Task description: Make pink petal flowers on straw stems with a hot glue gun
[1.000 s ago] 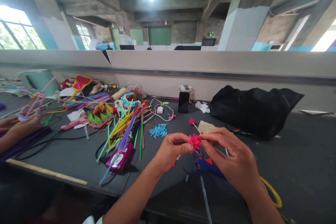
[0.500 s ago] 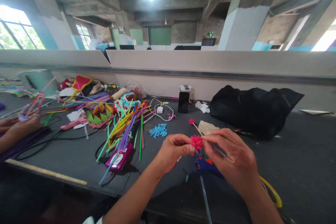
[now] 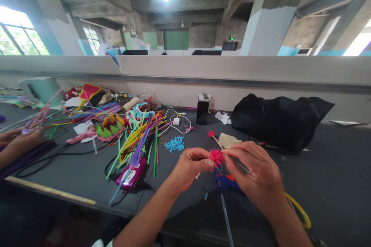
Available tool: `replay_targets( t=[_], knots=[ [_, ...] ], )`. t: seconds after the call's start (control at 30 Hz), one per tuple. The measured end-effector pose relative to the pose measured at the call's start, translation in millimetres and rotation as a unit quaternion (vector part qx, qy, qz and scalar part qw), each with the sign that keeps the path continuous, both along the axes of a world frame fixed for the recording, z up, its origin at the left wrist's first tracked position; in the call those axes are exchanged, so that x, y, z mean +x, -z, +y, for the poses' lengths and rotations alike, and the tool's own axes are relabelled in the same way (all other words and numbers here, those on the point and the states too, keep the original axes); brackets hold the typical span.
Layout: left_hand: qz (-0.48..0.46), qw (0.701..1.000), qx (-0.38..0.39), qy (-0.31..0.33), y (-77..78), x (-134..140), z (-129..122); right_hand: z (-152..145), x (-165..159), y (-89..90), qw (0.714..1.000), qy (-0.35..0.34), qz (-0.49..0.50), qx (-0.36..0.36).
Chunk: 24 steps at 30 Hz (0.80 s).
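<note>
A pink pipe-cleaner flower [image 3: 216, 156] is pinched between the thumb and fingers of my left hand [image 3: 193, 168]. My right hand [image 3: 252, 175] has its thumb and forefinger closed at the flower's right edge; whether they grip a petal is hard to make out. Under my hands lies a blue glue gun [image 3: 227, 182] with an orange trigger, partly hidden by my right hand, and a clear glue stick [image 3: 226, 218] sticks out toward me. Just beyond, a smaller red flower [image 3: 211, 134] on a thin stick lies by a piece of brown paper [image 3: 228, 140].
Short blue pieces [image 3: 174, 144] lie in a pile left of my hands. Farther left are loose pipe cleaners [image 3: 136, 139], a magenta device [image 3: 131, 175] and a pink glue gun [image 3: 82, 136]. A phone [image 3: 202, 112] stands behind, near a black bag [image 3: 278, 121]. Another person's hands [image 3: 26, 139] work at far left.
Almost nothing differs: my hands stay at the flower with only a tiny shift. The other person's hands at the left have moved slightly.
</note>
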<state>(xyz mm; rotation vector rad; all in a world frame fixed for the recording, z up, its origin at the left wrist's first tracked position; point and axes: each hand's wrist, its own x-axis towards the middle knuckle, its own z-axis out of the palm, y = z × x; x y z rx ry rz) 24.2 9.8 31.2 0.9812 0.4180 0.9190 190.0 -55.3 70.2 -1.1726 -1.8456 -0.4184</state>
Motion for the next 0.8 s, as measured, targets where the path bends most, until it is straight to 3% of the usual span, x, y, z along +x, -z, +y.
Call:
replay_targets(
  t=[0.2, 0.43, 0.8],
  knots=[
    [-0.071, 0.997, -0.011, 0.018, 3.3, 0.3, 3.2, -6.8, -3.3, -5.6, 0.993, 0.016, 0.113, -0.02],
    [-0.099, 0.995, -0.021, 0.017, 3.5, 3.3, 2.8, -6.7, -9.1, -2.9, 0.989, -0.045, 0.128, -0.057],
    [-0.082, 0.996, -0.01, 0.039, 6.6, 5.4, -0.8, -2.2, -14.7, 1.1, 0.988, -0.06, 0.129, -0.052]
  ],
)
